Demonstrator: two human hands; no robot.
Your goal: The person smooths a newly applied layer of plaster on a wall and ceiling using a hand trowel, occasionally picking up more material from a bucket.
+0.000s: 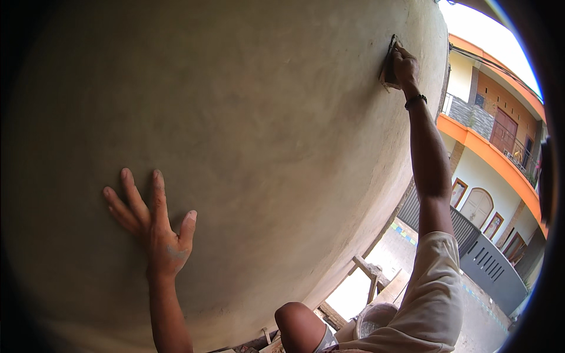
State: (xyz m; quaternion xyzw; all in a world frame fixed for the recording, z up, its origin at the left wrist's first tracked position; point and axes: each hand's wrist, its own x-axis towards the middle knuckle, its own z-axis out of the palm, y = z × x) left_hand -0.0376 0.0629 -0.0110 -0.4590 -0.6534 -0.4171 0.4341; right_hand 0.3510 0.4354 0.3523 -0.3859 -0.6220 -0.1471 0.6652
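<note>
A grey-brown plastered wall (253, 129) with a smooth, faintly mottled surface fills most of the view. My left hand (159, 235) is open at the lower left, with fingers spread against or just off the plaster and grey smears near the thumb. High on the right, my right hand (406, 67) grips a plastering trowel (388, 67), its dark flat plate seen nearly edge-on at the wall near the corner. The fingers hide most of its handle. A dark bracelet (415, 101) circles my right wrist.
A bucket (376, 317) stands beside my bent knee (297, 323), partly behind my sleeve. Wooden scaffold pieces (371, 272) lie below the wall's right edge. Beyond are a paved lane (391, 250), a grey metal gate (488, 267) and an orange-and-white two-storey house (471, 138).
</note>
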